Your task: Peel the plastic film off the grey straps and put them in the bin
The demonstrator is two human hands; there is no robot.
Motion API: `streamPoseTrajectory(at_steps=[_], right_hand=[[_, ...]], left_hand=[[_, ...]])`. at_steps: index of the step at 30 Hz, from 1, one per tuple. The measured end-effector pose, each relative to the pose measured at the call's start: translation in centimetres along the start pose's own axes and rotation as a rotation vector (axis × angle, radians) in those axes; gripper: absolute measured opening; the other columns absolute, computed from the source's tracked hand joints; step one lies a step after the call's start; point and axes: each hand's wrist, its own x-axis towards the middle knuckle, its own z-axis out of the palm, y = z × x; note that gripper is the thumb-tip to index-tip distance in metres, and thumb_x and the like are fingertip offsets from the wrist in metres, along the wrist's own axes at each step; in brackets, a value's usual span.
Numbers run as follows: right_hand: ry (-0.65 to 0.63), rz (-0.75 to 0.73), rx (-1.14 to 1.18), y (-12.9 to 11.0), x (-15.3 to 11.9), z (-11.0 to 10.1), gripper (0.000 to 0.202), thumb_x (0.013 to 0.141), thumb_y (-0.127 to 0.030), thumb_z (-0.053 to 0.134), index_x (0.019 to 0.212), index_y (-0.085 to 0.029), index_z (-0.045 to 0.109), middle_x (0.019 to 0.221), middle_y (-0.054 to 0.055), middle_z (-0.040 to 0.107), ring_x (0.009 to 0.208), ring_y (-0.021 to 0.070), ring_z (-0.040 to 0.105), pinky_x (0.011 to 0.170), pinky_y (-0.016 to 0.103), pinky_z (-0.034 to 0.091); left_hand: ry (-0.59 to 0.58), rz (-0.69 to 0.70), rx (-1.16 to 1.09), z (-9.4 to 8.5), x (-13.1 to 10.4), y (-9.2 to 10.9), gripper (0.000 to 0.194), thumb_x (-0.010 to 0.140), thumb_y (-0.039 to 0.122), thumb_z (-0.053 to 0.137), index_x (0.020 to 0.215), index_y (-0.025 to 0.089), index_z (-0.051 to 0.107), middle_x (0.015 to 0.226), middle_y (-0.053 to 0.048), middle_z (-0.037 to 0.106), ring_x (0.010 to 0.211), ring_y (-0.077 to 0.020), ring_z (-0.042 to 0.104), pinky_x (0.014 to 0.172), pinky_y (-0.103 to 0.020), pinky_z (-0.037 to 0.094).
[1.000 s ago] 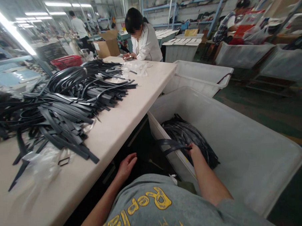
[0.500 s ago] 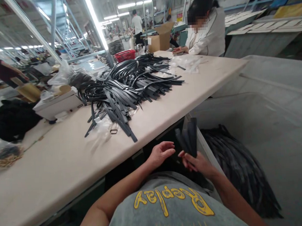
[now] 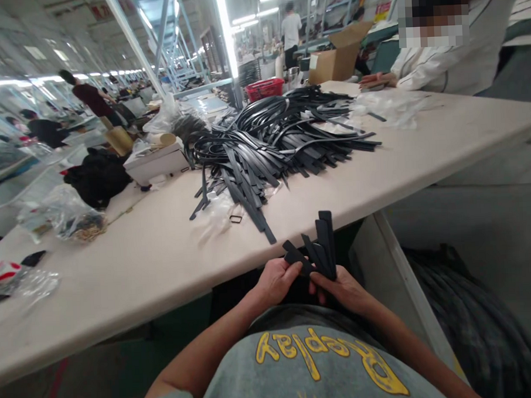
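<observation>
Between my hands, just below the table's near edge, is a fanned bunch of flat black straps [image 3: 324, 243]. My right hand [image 3: 342, 289] is closed around the lower part of the bunch, its thumb across the straps. My left hand [image 3: 278, 280] pinches one strap [image 3: 298, 257] that leans out to the left, the thumb pressed on top. Beyond them on the table lies a big pile of similar black straps [image 3: 255, 164], their ends fanned toward me. A small black rectangular buckle [image 3: 236, 219] rests beside the pile, near crumpled clear plastic [image 3: 213, 216].
The pale table [image 3: 162, 256] runs across in front of me. A bin [image 3: 405, 287] at my right holds more dark straps [image 3: 482, 318]. A white box [image 3: 156, 165], a black cloth bundle [image 3: 98, 177] and plastic bags sit at left. A co-worker [image 3: 457, 55] leans on the far right side.
My left hand has moved to the bunch and now pinches one strap; before, it was open and apart. My right hand keeps its hold. The view has swung left.
</observation>
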Motion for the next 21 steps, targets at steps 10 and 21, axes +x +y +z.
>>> streamPoseTrajectory(at_steps=[10,21], right_hand=[[0.05,-0.037,0.063,0.8,2.1,0.5,0.045,0.086,-0.059,0.059,0.072,-0.016,0.061,0.056,0.0,0.061,0.042,0.01,0.051,0.046,0.024,0.038],[0.05,0.03,0.218,1.5,2.6,1.4,0.046,0.082,-0.06,0.065,0.081,-0.015,0.061,0.06,0.001,0.064,0.04,0.0086,0.052,0.041,0.022,0.035]], left_hand=[[0.539,0.078,0.518,-9.1,-3.4,-1.1,0.023,0.089,0.038,0.058,0.089,0.022,0.075,0.089,-0.005,0.076,0.083,-0.0196,0.068,0.081,-0.028,0.049],[0.73,-0.297,0.696,-19.6,-4.5,-4.2,0.019,0.082,0.031,0.059,0.077,0.022,0.075,0.098,-0.01,0.075,0.1,-0.0288,0.063,0.094,-0.041,0.041]])
